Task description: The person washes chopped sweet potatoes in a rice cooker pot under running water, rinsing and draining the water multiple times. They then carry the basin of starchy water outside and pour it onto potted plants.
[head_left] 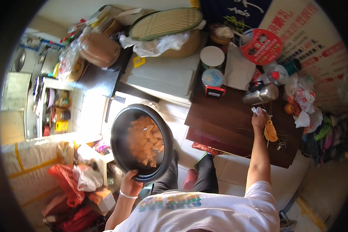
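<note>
A black cooking pot [118, 145] hangs tilted in front of me on the left, with my left hand [132, 184] gripping its near rim, thumb over the edge. Inside lie orange-brown chunks of food [147, 139], and a haze like steam blurs part of them. Farther right, my right hand [260, 119] reaches over a dark wooden table [220, 113], fingers closed on a crumpled white tissue or cloth [257, 110]. Close beside that hand are a small yellow-orange item [270, 132] with thin sticks and a small metallic object [281, 145]. A stainless steel flask [262, 94] lies just beyond.
Two lidded tubs [212, 56], a plastic bottle [274, 76] and bagged fruit [290, 108] crowd the table's far side. A chest freezer [159, 78] bears a lidded woven basket [166, 24]. Plastic bags [88, 178] and boxes are heaped at lower left. A pink stool or bucket [190, 178] stands near my legs.
</note>
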`<state>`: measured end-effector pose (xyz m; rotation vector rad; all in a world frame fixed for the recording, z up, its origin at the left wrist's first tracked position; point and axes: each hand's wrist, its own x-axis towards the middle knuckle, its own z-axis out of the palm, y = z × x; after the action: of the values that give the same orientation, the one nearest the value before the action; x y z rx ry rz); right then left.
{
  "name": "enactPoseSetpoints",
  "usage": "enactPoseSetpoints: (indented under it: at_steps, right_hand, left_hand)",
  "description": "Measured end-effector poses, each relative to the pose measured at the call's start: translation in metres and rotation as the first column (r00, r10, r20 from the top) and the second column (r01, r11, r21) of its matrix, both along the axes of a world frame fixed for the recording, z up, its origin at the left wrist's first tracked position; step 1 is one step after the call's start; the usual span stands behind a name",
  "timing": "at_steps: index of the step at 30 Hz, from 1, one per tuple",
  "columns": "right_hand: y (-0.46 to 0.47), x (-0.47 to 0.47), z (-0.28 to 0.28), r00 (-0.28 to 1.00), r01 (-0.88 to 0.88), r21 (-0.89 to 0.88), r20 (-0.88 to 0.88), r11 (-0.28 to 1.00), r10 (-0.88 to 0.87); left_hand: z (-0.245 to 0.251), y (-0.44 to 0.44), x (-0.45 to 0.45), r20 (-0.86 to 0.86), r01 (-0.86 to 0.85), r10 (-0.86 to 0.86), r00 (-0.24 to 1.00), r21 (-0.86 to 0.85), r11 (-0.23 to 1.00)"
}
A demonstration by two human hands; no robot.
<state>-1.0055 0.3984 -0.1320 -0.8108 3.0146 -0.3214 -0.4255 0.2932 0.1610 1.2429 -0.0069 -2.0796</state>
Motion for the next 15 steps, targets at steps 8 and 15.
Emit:
enactPoseSetpoints:
  at_steps: [8, 15]
  right_hand:
    - [0.031, 0.104, 0.122, 0.765, 0.439, -0.765, 0.594, 0.471, 0.251]
    - [-0.046, 0.16, 0.192, 0.547, 0.726, -0.667, 0.709, 0.17, 0.445]
  left_hand:
    - [-0.009, 0.034, 0.03, -0.034, -0.151, 0.15, 0.988, -0.013, 0.988]
    - [-0.006, 0.002, 0.045, -0.026, -0.153, 0.152, 0.988, -0.042, 0.987]
